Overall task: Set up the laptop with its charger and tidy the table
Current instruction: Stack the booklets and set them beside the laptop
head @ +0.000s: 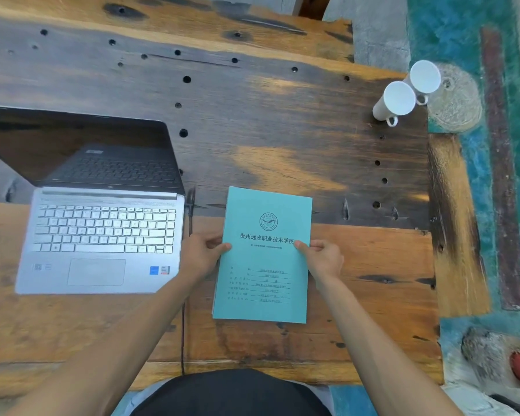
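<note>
Left hand [203,255], right hand [323,257]: both pinch 1 booklet [261,265] | 1 open laptop [99,235] | 2 white mugs [402,97]

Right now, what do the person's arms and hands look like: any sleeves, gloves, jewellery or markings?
Both forearms are bare up to the frame's edge, with no sleeves in view. The left hand and right hand wear no gloves, and no rings, watch, bands or markings show on either hand or wrist. Only a dark garment shows at the bottom edge, over the person's lap or torso.
</note>
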`<state>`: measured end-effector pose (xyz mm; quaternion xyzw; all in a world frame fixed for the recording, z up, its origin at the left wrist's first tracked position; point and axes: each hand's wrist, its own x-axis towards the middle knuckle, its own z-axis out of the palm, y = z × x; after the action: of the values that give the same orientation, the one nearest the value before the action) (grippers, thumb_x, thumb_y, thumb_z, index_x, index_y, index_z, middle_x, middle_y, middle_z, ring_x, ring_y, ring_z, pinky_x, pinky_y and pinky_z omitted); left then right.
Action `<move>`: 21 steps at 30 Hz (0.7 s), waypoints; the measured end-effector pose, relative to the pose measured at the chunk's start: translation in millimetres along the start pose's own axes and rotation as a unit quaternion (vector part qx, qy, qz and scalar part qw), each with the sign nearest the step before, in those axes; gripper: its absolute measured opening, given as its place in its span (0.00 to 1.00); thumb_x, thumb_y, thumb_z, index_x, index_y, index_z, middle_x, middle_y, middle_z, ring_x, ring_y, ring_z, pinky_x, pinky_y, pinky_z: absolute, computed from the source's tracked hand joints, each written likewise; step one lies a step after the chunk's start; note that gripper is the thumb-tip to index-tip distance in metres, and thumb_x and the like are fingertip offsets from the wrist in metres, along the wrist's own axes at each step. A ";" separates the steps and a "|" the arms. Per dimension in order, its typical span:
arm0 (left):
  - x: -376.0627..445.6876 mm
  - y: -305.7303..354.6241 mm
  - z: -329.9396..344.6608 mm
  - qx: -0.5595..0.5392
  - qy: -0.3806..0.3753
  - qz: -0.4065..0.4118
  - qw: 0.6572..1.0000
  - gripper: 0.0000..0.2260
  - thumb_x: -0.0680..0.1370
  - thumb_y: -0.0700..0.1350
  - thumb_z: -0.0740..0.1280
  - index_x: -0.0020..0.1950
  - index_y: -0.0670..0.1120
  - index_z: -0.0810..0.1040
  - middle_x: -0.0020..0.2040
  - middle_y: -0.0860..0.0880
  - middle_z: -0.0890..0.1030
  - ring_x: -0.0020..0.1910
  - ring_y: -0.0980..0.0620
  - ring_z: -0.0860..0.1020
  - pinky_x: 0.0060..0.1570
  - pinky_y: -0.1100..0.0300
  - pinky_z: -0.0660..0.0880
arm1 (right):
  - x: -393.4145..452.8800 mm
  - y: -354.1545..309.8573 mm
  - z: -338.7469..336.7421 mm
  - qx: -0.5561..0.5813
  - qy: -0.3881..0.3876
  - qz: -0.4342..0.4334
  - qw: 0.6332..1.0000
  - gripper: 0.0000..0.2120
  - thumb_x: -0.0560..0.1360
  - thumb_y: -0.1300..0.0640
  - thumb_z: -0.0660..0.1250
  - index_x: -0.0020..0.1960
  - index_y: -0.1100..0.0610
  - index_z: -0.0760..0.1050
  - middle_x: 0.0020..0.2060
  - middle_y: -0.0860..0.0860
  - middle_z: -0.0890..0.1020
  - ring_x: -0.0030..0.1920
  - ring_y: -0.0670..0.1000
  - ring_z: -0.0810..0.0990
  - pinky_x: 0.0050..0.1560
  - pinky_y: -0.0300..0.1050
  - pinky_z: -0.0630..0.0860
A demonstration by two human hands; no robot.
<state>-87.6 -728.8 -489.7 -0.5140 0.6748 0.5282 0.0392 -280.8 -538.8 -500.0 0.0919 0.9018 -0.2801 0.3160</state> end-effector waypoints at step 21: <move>-2.8 150.8 39.0 0.172 0.035 0.248 0.953 0.43 0.74 0.61 0.70 0.82 0.57 0.51 0.83 0.57 0.47 0.81 0.46 0.41 0.77 0.44 0.48 | 58.9 -31.6 -168.1 -0.126 0.024 -0.281 0.951 0.43 0.70 0.29 0.69 0.78 0.32 0.51 0.82 0.44 0.49 0.81 0.52 0.50 0.74 0.61 0.61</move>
<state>-216.2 -710.6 -403.7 -0.3339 0.8627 0.3788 -0.0292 -424.9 -470.9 -414.3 -0.1988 0.9266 -0.2389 0.2116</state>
